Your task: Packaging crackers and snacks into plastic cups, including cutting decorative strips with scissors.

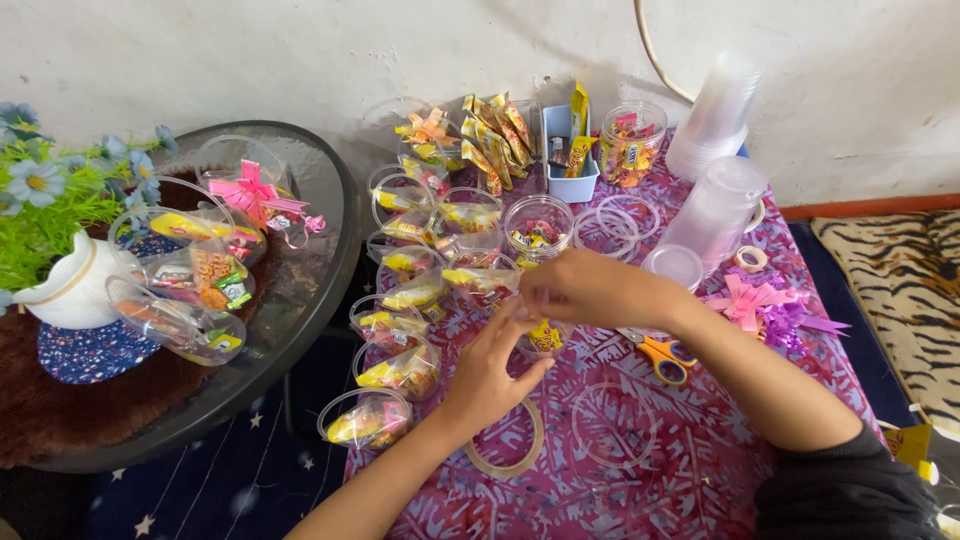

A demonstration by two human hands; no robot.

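The left hand (pixel 487 375) cups a clear plastic cup (pixel 540 340) from below and the side, fingers curled around its wall, while the right hand (pixel 580 290) hovers over the mouth with fingertips pinched together on something small; what exactly they pinch I cannot tell. A yellow sweet packet (pixel 545 335) shows through the cup's wall, just under the right hand. The cup sits near the middle of the table (pixel 700 460), between the two wrists.

Thin, slippery plastic like this likely dents under pressure, so a light, even cradle from the left hand seems wise, with the right working straight down over the rim rather than pushing sideways.

Just right of the cup lie orange-handled scissors (pixel 662 355), and below the left hand a tape roll (pixel 505 462) lies flat on the purple leaf-patterned cloth. To the left a row of filled cups (pixel 400 330) lie tilted, glossy wrappers inside. Loose clear lids (pixel 610 230) lie further back, near a small blue tub (pixel 572 175) of wrapped bars and a clear jar of sweets (pixel 630 145). Stacked frosted cups (pixel 715 125) stand at the wall, and pink ribbon bows (pixel 750 300) lie at the right. A round glass side table (pixel 330 215) at the left carries finished cups and a white vase (pixel 75 290) of artificial flowers.
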